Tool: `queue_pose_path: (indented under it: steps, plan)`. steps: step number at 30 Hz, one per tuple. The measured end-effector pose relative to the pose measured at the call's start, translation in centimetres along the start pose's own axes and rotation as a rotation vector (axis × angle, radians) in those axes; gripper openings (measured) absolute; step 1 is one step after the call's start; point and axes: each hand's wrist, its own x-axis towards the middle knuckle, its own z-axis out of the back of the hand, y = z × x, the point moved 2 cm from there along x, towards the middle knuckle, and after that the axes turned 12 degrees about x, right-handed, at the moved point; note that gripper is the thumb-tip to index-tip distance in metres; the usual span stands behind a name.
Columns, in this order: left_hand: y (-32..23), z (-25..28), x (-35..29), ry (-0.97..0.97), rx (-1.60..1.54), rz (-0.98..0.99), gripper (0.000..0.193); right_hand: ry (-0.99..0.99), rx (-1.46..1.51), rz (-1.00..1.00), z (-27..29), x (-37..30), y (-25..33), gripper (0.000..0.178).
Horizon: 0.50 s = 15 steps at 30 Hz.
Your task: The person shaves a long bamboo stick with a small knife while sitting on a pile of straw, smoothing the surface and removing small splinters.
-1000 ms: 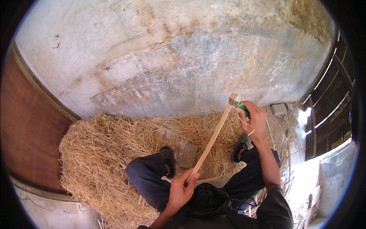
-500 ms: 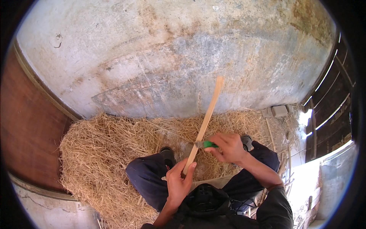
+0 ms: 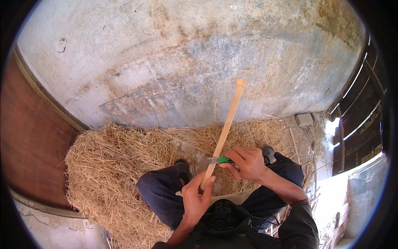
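Walled beyond the far end of the stick (image 3: 230, 120) by stained, patchy plaster (image 3: 166, 62); covered beneath the stick and to its left with a thick spread of loose straw (image 3: 112, 174). Bounded well to the left of the stick by a brown panel (image 3: 33, 137), and well to its right by dark slatted boards (image 3: 360, 120), with bright light through the gaps. Flanked on both sides of the stick's near end by legs in dark trousers (image 3: 159, 191). Marked to the right of the stick, at the foot of the plaster, by a grey block (image 3: 304, 120).

Holding the stick at its near end with the left hand (image 3: 196, 201), with the grip closed between thumb and fingers. Slanting away from there, pale and narrow, leaning a little right toward the plaster. Holding a green-handled knife (image 3: 226, 159) in the right hand (image 3: 248, 164), just right of the stick, with the grip clamped around the green part. Laying the blade (image 3: 213, 160) crosswise over the stick, just beyond the left hand. Cannot tell whether biting into the wood.
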Motion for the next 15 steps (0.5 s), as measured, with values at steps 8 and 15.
queue_pose_path:
  steps: [8, 15]
  plan:
    - [0.2, 0.2, -0.8, 0.027, 0.018, 0.002, 0.021, -0.063, -0.079, -0.171, 1.8, 0.4, -1.6, 0.024]
    - [1.0, 0.2, -2.4, 0.131, 0.031, 0.06, 0.02, -0.284, -0.117, -0.367, 5.7, 0.5, -6.9, 0.02]
